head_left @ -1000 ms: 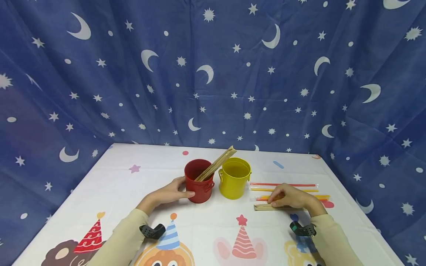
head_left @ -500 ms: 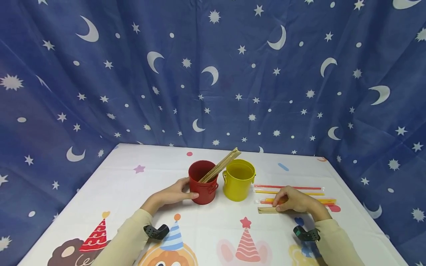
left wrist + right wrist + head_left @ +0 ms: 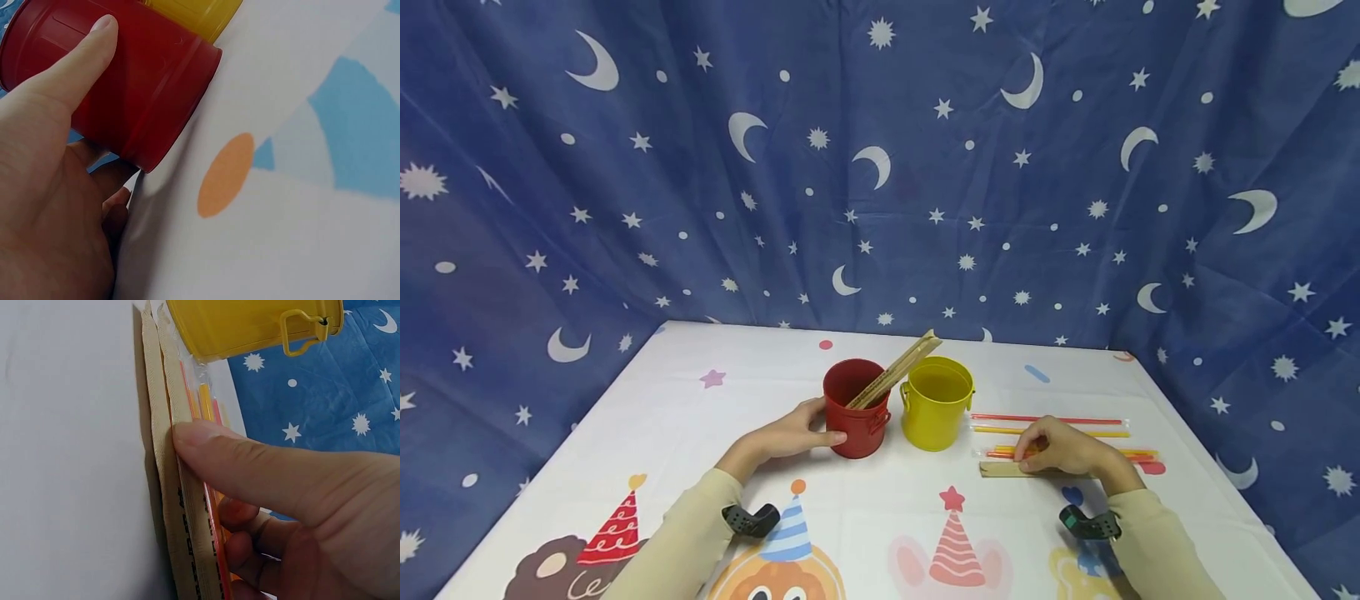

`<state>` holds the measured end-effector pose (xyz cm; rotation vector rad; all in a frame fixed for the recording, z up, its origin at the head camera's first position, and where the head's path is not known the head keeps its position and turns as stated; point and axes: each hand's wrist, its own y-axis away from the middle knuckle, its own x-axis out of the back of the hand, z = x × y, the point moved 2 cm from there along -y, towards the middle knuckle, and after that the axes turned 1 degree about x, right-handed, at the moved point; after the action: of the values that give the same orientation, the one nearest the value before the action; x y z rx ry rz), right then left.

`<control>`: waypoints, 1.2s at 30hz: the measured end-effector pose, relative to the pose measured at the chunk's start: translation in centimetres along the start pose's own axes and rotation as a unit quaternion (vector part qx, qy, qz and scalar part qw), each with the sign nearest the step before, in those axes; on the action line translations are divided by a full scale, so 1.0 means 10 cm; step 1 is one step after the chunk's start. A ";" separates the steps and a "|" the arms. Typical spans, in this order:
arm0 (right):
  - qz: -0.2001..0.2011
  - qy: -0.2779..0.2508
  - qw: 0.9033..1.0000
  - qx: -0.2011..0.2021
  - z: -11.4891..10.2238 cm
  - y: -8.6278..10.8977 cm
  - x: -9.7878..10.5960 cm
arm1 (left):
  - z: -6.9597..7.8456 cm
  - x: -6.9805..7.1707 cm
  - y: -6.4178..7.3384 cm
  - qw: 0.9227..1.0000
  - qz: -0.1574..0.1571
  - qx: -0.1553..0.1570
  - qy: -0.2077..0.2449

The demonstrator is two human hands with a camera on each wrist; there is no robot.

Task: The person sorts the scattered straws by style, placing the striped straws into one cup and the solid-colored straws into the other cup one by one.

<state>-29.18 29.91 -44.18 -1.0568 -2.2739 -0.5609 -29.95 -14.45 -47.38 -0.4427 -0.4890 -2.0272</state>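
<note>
Left hand (image 3: 784,434) grips red bucket (image 3: 861,429) and right hand (image 3: 1063,447) pinches paper sleeves (image 3: 1002,470), well inside table's side edges (image 3: 593,419).

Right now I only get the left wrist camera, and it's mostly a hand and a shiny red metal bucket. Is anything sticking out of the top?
Observer: Yes! Long, narrow tan paper packets lean out of the red metal bucket, tilted toward the round yellow metal bucket.

Operator: Cool! What's the other hand doing? I can't see it at all.

Observer: The right hand is pinching flat tan paper wrappers with dark print.

Operator: Is there anything else next to that hand?

Observer: Thin red and yellow plastic straws in clear wrapping lie on the table beside it.
</note>
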 end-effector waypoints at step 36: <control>0.142 -0.174 0.974 0.042 -0.18 0.28 0.41 | -0.03 -0.03 0.00 1.000 -0.001 -0.007 0.007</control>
<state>-28.55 32.75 -39.80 -1.5019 -2.3488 -0.1688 -29.79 -14.36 -47.77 -0.4363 -0.4678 -2.0345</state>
